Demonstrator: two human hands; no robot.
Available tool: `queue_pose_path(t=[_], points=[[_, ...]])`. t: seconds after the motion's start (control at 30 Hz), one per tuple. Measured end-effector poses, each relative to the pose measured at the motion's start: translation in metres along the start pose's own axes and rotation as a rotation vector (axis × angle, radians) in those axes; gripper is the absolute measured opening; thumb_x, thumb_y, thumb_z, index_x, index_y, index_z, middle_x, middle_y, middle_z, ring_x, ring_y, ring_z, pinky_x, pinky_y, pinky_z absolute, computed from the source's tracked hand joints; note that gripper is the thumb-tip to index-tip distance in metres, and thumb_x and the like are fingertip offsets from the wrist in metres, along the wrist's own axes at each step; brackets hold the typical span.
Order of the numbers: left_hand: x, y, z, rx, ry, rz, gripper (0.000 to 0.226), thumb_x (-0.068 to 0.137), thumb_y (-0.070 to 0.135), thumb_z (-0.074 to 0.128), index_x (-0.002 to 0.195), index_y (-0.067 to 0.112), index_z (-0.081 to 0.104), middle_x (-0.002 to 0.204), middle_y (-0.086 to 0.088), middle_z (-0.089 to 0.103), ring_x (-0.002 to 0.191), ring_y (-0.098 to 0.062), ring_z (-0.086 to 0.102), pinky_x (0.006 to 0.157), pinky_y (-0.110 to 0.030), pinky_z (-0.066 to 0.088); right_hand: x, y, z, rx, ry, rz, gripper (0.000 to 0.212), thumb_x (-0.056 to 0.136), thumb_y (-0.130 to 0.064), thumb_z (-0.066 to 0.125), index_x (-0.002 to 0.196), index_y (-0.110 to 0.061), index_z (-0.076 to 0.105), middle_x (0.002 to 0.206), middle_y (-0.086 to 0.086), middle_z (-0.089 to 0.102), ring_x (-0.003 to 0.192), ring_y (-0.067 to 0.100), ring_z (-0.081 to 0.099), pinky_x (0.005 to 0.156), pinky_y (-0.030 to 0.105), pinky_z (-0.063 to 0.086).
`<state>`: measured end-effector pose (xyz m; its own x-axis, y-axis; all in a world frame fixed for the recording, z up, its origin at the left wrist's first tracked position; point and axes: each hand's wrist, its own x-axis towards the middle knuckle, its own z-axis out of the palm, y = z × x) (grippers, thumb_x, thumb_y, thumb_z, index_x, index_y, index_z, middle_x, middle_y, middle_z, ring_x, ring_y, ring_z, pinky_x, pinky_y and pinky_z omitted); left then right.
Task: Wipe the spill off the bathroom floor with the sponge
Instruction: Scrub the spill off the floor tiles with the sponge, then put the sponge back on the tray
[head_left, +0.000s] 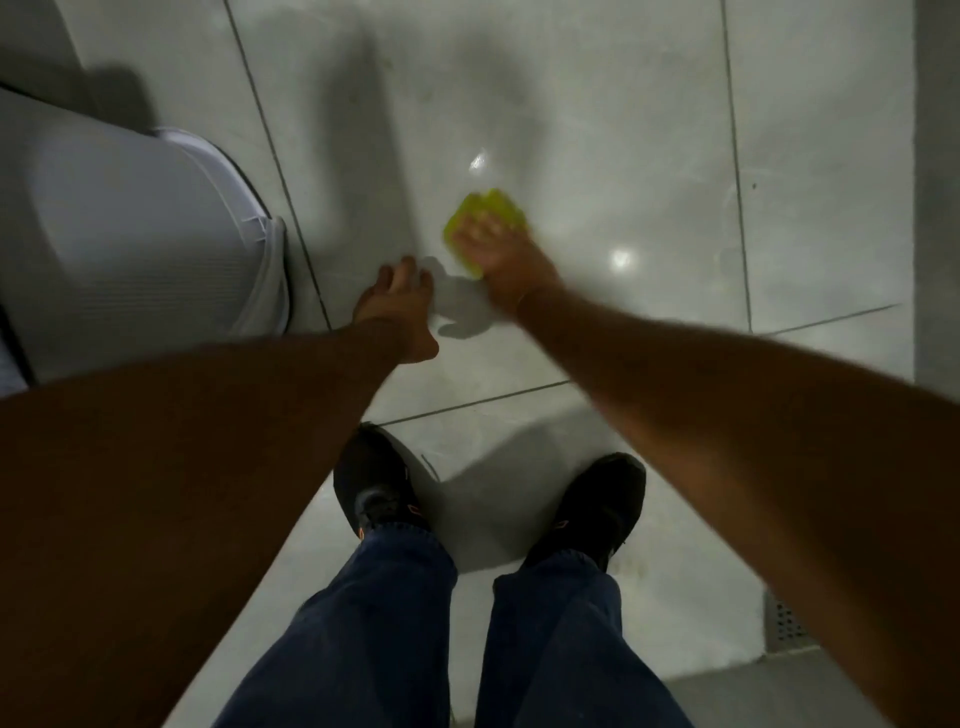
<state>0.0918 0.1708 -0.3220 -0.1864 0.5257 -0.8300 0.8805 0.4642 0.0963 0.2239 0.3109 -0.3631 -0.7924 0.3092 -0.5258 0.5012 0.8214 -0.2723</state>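
A yellow-green sponge (485, 215) lies flat on the pale grey tiled floor (597, 130). My right hand (506, 257) presses down on top of it, fingers spread over it and blurred by motion. A wet glint of the spill (479, 160) shines on the tile just beyond the sponge. My left hand (402, 306) rests on the floor to the left of the sponge, fingers apart, holding nothing.
A white toilet (140, 244) stands at the left, close to my left arm. My two black shoes (379, 493) and blue trouser legs are below the hands. A metal floor drain (784, 623) sits at the lower right, beside a grey wall.
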Motion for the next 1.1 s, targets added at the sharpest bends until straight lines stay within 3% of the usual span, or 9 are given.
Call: queue_pose_path(t=[0.07,0.2,0.3,0.37,0.47,0.53,0.67,0.8,1.1], points=[[-0.003,0.001,-0.003,0.020,-0.022,-0.004,0.108,0.083,0.036,0.074,0.166,0.020,0.008,0.174,-0.008,-0.009,0.160,-0.036,0.002,0.128,-0.050,0.020,-0.026,-0.038,0.023,0.011,-0.075,-0.008,0.070,0.103,-0.053,0.040,0.162,-0.025,0.016,0.172,0.004,0.007,0.159,0.032,0.001,0.128,0.052,0.003],[-0.030,0.006,-0.012,0.082,-0.089,-0.028,0.100,0.091,0.035,0.065,0.167,0.024,0.000,0.174,-0.005,-0.013,0.161,-0.034,-0.003,0.129,-0.050,0.010,-0.083,-0.079,0.039,0.154,-0.240,0.124,0.056,0.103,-0.014,0.038,0.157,-0.024,0.029,0.171,0.003,0.013,0.158,0.030,0.011,0.130,0.048,0.008],[-0.073,0.019,-0.013,-0.056,-0.029,-0.095,0.094,0.095,0.034,0.059,0.167,0.026,0.000,0.175,-0.003,-0.012,0.161,-0.032,-0.005,0.130,-0.049,0.007,-0.116,-0.086,0.011,0.296,-0.299,0.256,0.048,0.097,-0.007,0.049,0.143,-0.016,0.049,0.156,0.012,0.042,0.147,0.033,0.036,0.122,0.046,0.034],[-0.110,0.028,-0.016,-0.142,0.014,-0.108,0.091,0.096,0.036,0.057,0.167,0.028,0.000,0.175,-0.002,-0.010,0.162,-0.030,-0.005,0.130,-0.048,0.006,-0.138,-0.086,-0.017,0.462,-0.240,0.357,0.049,0.094,0.000,0.049,0.139,-0.017,0.052,0.153,0.009,0.045,0.143,0.031,0.043,0.117,0.045,0.041],[-0.165,0.037,-0.026,-0.219,0.106,-0.117,0.091,0.096,0.032,0.056,0.166,0.030,-0.003,0.174,-0.001,-0.010,0.161,-0.027,-0.007,0.131,-0.047,0.004,-0.171,-0.094,-0.066,0.642,-0.111,0.496,0.066,0.092,0.003,0.046,0.148,-0.032,0.045,0.159,-0.002,0.042,0.149,0.022,0.038,0.124,0.040,0.032],[-0.203,0.037,-0.041,-0.253,0.188,-0.124,0.091,0.095,0.029,0.054,0.166,0.029,-0.003,0.174,-0.001,-0.010,0.161,-0.025,-0.009,0.131,-0.046,0.005,-0.190,-0.107,-0.101,0.682,-0.033,0.557,0.063,0.093,-0.001,0.050,0.145,-0.036,0.043,0.150,0.000,0.054,0.138,0.024,0.051,0.118,0.042,0.041],[-0.266,0.025,-0.077,-0.288,0.371,-0.129,0.087,0.097,0.032,0.047,0.165,0.024,-0.007,0.173,-0.002,-0.015,0.160,-0.023,-0.013,0.131,-0.046,0.003,-0.213,-0.146,-0.166,0.750,0.073,0.512,0.058,0.093,-0.001,0.050,0.137,-0.038,0.047,0.129,0.002,0.068,0.119,0.023,0.065,0.106,0.041,0.054],[-0.319,-0.003,-0.116,-0.321,0.566,-0.192,0.084,0.096,0.031,0.041,0.166,0.024,-0.004,0.174,0.000,-0.014,0.160,-0.021,-0.015,0.128,-0.043,-0.006,-0.214,-0.208,-0.223,0.819,0.185,0.374,0.050,0.097,-0.008,0.057,0.145,-0.023,0.052,0.133,0.004,0.068,0.122,0.020,0.065,0.110,0.029,0.048],[-0.408,-0.133,-0.117,-0.516,0.760,-0.550,0.082,0.091,0.031,0.040,0.167,0.022,0.011,0.175,-0.001,0.010,0.162,-0.019,0.006,0.130,-0.049,0.011,-0.152,-0.375,-0.299,0.895,0.211,0.086,0.053,0.096,-0.011,0.061,0.147,-0.025,0.051,0.144,0.001,0.062,0.131,0.019,0.059,0.115,0.039,0.047]])
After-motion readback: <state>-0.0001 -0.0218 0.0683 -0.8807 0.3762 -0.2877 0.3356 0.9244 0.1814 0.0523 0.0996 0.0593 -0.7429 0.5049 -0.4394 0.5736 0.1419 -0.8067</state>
